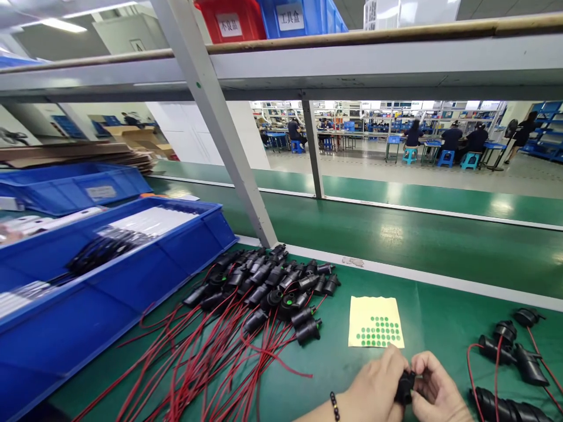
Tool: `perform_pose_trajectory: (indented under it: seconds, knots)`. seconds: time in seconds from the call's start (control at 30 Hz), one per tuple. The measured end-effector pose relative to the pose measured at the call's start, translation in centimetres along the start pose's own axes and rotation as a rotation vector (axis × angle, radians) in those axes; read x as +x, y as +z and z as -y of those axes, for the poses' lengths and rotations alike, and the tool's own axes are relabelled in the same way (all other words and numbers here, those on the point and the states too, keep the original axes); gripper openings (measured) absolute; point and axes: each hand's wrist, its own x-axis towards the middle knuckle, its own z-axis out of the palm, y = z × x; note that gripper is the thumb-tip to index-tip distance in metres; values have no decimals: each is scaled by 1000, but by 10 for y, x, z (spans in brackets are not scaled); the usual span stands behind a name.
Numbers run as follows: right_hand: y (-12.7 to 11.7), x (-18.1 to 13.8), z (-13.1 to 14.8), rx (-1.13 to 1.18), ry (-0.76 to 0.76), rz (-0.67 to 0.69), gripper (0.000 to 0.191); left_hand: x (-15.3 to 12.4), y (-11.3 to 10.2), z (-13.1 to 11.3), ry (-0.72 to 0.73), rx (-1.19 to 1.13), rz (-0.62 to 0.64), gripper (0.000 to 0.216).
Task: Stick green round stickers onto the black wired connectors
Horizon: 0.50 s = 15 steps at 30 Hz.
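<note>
Both hands, left (377, 384) and right (435, 390), pinch one black socket (405, 387) mid-labelling; next likely needs a green dot from the sheet (375, 322).

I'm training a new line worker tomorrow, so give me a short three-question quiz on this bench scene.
1. True or false: the left hand and right hand hold one black connector between them.
2. What colour are the round stickers on the sticker sheet?
A. red B. green C. white
3. Fill in: the big pile of black connectors with red wires lies just right of a blue ___.

Key
1. True: both hands close on it at the near edge of the green bench.
2. B.
3. Bin.
</note>
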Motion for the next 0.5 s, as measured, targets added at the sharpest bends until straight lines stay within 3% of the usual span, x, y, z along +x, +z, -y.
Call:
perform_pose_trajectory:
  seconds: [0.13,0.3,0.5]
  knots:
    - [-2,3,6,55,78,30,34,2,-8,-2,8,-83,69,41]
    - [-2,4,17,37,133,20,33,3,-19,-6,20,-241,66,32]
    - [1,2,12,1,142,22,32,4,-8,2,15,-176,114,35]
